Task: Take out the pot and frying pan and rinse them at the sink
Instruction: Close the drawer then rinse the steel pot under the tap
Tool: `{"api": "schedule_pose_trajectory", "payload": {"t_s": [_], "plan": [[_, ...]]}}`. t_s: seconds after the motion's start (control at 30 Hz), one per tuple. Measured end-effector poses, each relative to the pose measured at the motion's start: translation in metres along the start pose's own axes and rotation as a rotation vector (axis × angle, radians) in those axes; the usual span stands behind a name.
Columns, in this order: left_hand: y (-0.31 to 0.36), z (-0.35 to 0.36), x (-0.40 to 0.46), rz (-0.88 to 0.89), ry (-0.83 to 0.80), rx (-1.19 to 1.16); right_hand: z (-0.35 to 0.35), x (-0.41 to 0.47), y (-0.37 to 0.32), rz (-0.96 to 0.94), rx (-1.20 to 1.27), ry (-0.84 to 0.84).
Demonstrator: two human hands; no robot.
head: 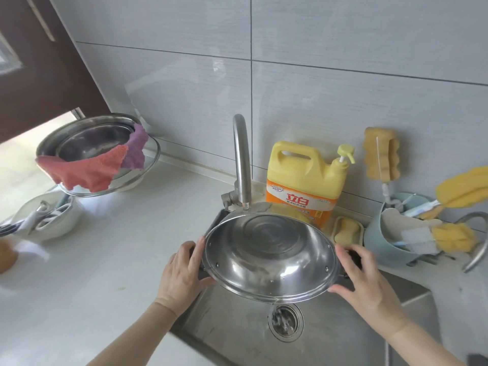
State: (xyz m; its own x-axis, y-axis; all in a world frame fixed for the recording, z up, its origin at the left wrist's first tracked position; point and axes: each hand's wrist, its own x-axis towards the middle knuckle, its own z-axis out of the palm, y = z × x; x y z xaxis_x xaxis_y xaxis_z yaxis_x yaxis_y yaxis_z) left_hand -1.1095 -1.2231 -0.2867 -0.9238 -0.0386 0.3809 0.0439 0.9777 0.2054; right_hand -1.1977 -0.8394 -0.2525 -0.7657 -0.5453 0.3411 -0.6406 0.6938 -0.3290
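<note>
Steel pot (269, 256) tilted over sink (330, 339), under tap (241, 159); left hand (182, 276) and right hand (367, 281) each grasp its side handles.

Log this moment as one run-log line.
pot: tilted over sink | left hand: gripping side | right hand: gripping side | faucet: no visible stream

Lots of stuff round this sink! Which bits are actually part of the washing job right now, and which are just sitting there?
In use:
- steel pot, held tilted over the sink
- left hand and right hand gripping its sides
- tap

Just sitting there:
- yellow detergent bottle
- sponges in the blue holder
- cloths draped on stacked bowls
</note>
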Motion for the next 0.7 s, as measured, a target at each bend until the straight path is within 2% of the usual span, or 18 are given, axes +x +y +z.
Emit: {"api": "schedule_pose_trajectory", "payload": {"t_s": [0.13,0.4,0.7], "plan": [[-0.027,-0.013,-0.020,-0.084,-0.040,-0.001,0.019,0.016,-0.015,-0.080,0.046,0.009],[-0.050,-0.042,-0.046,-0.124,0.062,0.013,0.040,0.043,-0.044,-0.196,0.051,0.000],[-0.033,-0.027,-0.028,-0.080,-0.011,0.039,0.024,0.019,-0.020,-0.127,0.019,0.048]]}}
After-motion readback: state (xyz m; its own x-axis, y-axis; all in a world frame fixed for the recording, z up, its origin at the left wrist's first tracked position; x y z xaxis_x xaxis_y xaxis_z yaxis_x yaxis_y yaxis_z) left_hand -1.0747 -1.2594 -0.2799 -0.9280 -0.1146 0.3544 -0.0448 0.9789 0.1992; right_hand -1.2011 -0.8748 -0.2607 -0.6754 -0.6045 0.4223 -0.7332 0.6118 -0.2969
